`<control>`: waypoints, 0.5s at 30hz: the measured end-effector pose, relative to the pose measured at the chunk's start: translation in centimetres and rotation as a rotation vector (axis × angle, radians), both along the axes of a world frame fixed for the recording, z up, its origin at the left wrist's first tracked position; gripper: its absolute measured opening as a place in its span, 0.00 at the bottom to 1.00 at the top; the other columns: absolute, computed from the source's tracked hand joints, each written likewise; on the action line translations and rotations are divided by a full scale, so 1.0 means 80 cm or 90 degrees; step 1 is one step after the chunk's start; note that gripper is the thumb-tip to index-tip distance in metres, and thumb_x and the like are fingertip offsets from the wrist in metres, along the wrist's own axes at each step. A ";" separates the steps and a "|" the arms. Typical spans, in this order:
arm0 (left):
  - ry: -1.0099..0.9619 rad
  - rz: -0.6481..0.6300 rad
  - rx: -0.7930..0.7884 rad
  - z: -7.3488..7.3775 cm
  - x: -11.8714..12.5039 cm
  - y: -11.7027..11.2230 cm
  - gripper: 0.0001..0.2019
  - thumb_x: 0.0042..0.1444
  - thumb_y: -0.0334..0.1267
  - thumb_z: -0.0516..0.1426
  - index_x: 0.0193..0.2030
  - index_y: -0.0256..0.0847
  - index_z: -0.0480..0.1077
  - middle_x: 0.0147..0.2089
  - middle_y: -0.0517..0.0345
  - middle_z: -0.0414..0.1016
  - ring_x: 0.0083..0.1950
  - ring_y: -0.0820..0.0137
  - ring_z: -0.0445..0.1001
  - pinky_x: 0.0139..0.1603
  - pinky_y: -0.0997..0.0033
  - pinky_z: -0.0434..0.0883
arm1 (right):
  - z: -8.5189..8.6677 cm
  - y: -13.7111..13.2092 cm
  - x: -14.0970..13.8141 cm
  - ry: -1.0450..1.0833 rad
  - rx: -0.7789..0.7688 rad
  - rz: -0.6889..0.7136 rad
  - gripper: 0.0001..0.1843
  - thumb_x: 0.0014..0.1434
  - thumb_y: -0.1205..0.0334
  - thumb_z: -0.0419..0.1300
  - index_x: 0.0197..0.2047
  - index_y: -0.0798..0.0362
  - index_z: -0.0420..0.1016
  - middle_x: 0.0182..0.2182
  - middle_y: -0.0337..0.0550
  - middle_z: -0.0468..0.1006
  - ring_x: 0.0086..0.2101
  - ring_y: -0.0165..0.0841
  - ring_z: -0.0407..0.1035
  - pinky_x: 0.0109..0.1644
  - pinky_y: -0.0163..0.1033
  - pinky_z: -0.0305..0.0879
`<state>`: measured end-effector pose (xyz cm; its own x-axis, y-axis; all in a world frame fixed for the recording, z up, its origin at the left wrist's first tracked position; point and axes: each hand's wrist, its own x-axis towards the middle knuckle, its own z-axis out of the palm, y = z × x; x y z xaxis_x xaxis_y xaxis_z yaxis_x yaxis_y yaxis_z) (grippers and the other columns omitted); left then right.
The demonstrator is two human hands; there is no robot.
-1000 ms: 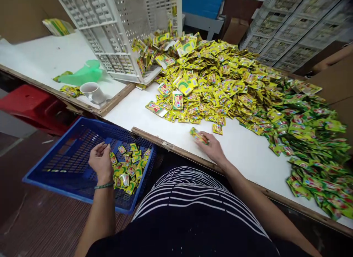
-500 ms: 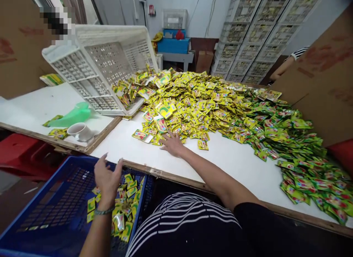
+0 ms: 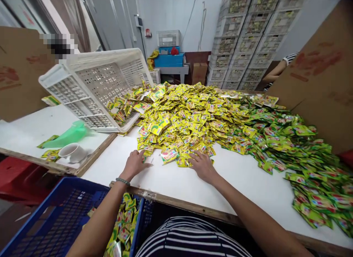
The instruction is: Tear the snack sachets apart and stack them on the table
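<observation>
A big heap of small yellow packets [image 3: 190, 109] lies on the white tabletop [image 3: 176, 183], and greener packets [image 3: 309, 168] spread along its right side. My left hand [image 3: 135, 164] is at the heap's near left edge, thumb apart from the fingers, around the end of a packet with a white corner [image 3: 149, 160]; a firm grip does not show. Resting on the near edge of the heap, my right hand [image 3: 202, 165] has its fingers spread over several yellow packets. Between both hands lies a loose white-and-yellow packet [image 3: 169, 155].
A tipped white crate [image 3: 91, 91] spills packets at the left. Below the table edge stands a blue basket [image 3: 41, 220] with packets inside. A white mug [image 3: 72, 152] and green scoop-like plastic piece [image 3: 67, 135] sit left. Cardboard [image 3: 311, 87] and a person's arm [image 3: 275, 73] are at right.
My left hand has moved from above the blue basket up to the heap's edge. My right hand has shifted right along the packets. The view has tilted slightly.
</observation>
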<state>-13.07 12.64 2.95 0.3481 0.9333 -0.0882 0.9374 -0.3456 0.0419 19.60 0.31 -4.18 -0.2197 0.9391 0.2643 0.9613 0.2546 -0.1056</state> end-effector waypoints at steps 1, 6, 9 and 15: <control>-0.008 0.005 -0.002 -0.002 0.004 -0.011 0.37 0.50 0.54 0.61 0.64 0.34 0.64 0.49 0.38 0.70 0.53 0.50 0.68 0.51 0.58 0.67 | -0.001 -0.005 0.006 0.006 -0.001 -0.020 0.16 0.64 0.62 0.55 0.54 0.44 0.73 0.62 0.44 0.69 0.64 0.45 0.54 0.60 0.54 0.53; -0.094 -0.061 -0.068 -0.003 0.016 -0.055 0.23 0.54 0.49 0.60 0.53 0.39 0.71 0.48 0.45 0.71 0.49 0.58 0.71 0.49 0.63 0.68 | -0.017 -0.028 0.021 0.068 0.043 -0.159 0.17 0.65 0.61 0.52 0.54 0.48 0.73 0.58 0.50 0.71 0.58 0.47 0.60 0.56 0.54 0.58; -0.083 -0.044 -0.030 0.001 0.015 -0.063 0.29 0.50 0.50 0.63 0.57 0.39 0.69 0.57 0.41 0.68 0.57 0.54 0.67 0.54 0.59 0.67 | -0.022 -0.030 0.024 0.142 0.075 -0.226 0.17 0.64 0.58 0.54 0.53 0.52 0.73 0.53 0.55 0.73 0.52 0.47 0.64 0.53 0.51 0.61; 0.034 -0.035 -0.002 0.012 0.006 -0.040 0.35 0.49 0.52 0.60 0.63 0.37 0.65 0.62 0.35 0.64 0.60 0.47 0.66 0.59 0.53 0.65 | 0.003 -0.014 0.053 0.316 0.050 -0.315 0.16 0.63 0.63 0.52 0.51 0.54 0.73 0.47 0.55 0.75 0.49 0.44 0.67 0.52 0.47 0.64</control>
